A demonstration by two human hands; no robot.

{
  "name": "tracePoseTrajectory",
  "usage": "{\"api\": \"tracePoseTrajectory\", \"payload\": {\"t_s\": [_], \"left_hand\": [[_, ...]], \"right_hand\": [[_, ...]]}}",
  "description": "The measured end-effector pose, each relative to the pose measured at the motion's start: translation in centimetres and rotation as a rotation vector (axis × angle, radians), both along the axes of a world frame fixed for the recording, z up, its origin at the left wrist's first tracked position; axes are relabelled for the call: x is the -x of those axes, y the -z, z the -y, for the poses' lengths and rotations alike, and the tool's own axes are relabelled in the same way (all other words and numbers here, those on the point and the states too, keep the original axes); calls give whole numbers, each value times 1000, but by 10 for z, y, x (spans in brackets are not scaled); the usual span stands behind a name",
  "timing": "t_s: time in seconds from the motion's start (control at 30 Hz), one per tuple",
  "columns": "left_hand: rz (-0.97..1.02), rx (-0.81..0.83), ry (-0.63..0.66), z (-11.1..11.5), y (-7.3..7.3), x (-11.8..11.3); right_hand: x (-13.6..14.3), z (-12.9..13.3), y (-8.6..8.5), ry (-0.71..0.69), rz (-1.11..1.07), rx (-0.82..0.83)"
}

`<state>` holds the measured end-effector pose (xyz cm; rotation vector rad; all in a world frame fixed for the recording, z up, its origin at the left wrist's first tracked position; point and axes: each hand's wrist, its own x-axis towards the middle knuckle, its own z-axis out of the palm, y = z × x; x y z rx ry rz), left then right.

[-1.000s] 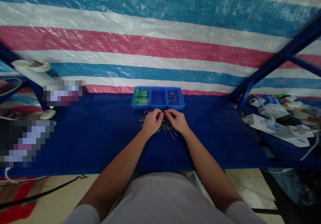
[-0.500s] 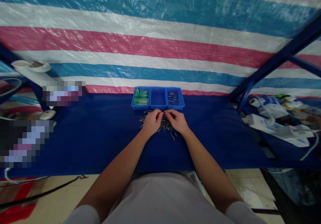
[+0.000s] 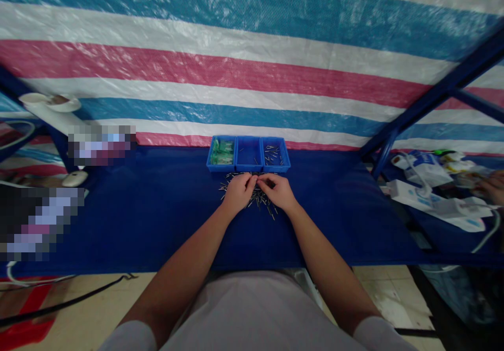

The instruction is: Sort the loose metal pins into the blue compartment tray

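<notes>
My left hand (image 3: 238,190) and my right hand (image 3: 279,190) meet fingertip to fingertip over a pile of small thin metal pieces (image 3: 258,200) on the blue table. Both hands are closed in a pinch, and whatever lies between the fingers is too small to make out. Just beyond them stands a blue three-part tray (image 3: 248,168). Its left compartment has small green-and-clear packets (image 3: 222,151), the middle one a couple of thin pieces, and the right one several dark metal pieces (image 3: 272,154).
A white power strip (image 3: 437,204) with cables lies at the right, near plastic packaging (image 3: 427,167) and another person's hand (image 3: 492,185). Pixelated devices and a white stand (image 3: 59,112) are at the left. Behind the table hangs a striped plastic sheet (image 3: 252,73).
My right fingertips have shifted slightly, while my left hand stays nearly still. Another person's hand shows more at the right edge. Tray and pile look unchanged.
</notes>
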<state>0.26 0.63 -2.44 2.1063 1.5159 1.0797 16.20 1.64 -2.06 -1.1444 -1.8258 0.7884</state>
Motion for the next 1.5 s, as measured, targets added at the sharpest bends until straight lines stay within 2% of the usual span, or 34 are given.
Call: {"api": "tracePoseTrajectory", "payload": {"t_s": [0.3,0.63,0.83,1.0,1.13,1.27,1.5], "left_hand": [[105,31,23,2,-3,0],[65,16,-1,1,-1,0],[52,13,1,0,0,0],[127,10,45,2,-2,0],[164,11,74,3,-2,0],[147,8,74,2,0,-1],[111,0,39,3,-2,0]], "right_hand": [[-2,-1,0,36,29,-29],[-2,-3,3,47,19,-53],[-1,-2,0,22,36,-85],[-3,-2,-5,46,46,-137],[-1,-2,-5,107,-72,-47],[3,-2,0,89,-218,70],[4,-2,3,54,-248,79]]}}
